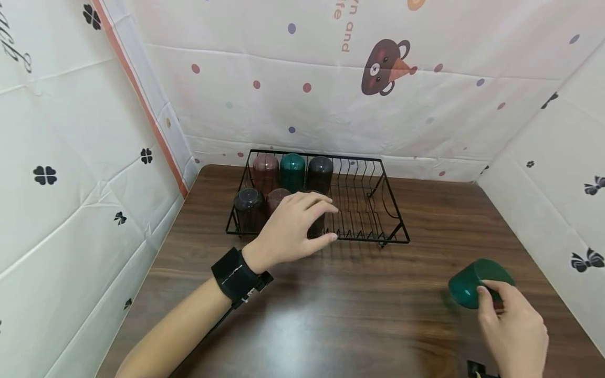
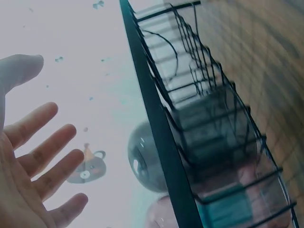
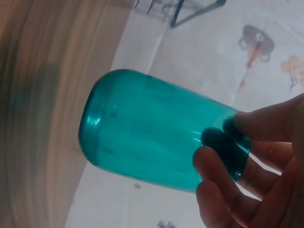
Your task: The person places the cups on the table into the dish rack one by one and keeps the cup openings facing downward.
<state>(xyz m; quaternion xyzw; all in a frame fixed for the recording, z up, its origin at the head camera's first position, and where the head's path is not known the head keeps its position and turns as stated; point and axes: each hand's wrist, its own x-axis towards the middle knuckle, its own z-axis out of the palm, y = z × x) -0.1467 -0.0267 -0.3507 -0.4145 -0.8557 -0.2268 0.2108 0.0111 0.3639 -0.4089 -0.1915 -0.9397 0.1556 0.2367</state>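
Observation:
My right hand [image 1: 515, 320] pinches the rim of a translucent green cup [image 1: 465, 286], held tilted over the right side of the table. In the right wrist view the thumb and fingers grip the open end of this cup [image 3: 137, 133], its rounded base pointing away. My left hand [image 1: 298, 226] hovers at the front of a black wire rack [image 1: 359, 240], fingers spread and holding nothing. Behind it a dark grey cup [image 1: 315, 227] is partly hidden. From the left wrist, the fingers [image 2: 45, 159] appear apart from the rack and its grey cup [image 2: 145, 159].
Upside-down cups fill the rack's left part: pink [image 1: 266, 173], teal [image 1: 292, 173] and grey [image 1: 320, 176] behind, dark grey [image 1: 249, 210] and pink [image 1: 277, 199] in front. Bare wire slots lie on its right. Patterned cloth walls [image 1: 236, 110] enclose the wooden table [image 1: 378, 315].

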